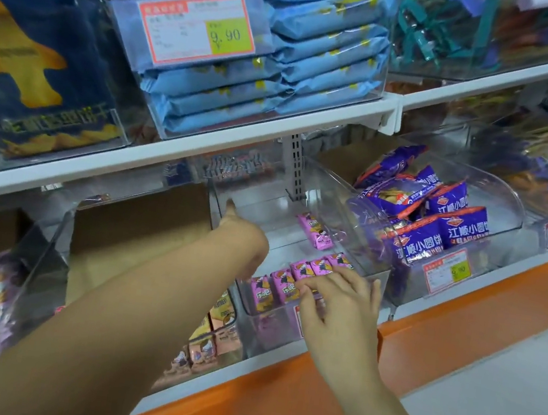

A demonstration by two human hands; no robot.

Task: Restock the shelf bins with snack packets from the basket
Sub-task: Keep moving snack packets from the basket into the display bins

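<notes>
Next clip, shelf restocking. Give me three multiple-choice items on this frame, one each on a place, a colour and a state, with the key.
1. Where does the lone pink packet lie?
A) behind the front row, in the same bin
B) in the upper bin
C) on the floor

2. What colour are the packets in the bin just right of the pink ones?
A) green
B) purple
C) yellow

3. What is the right hand doing?
A) holding a blue packet
B) hanging clear of the shelf
C) touching the front row

Key: 1 A, it lies alone, deeper in that bin. 2 B, purple packets are piled there. 3 C, its fingers rest on the pink packets' tops.
</notes>
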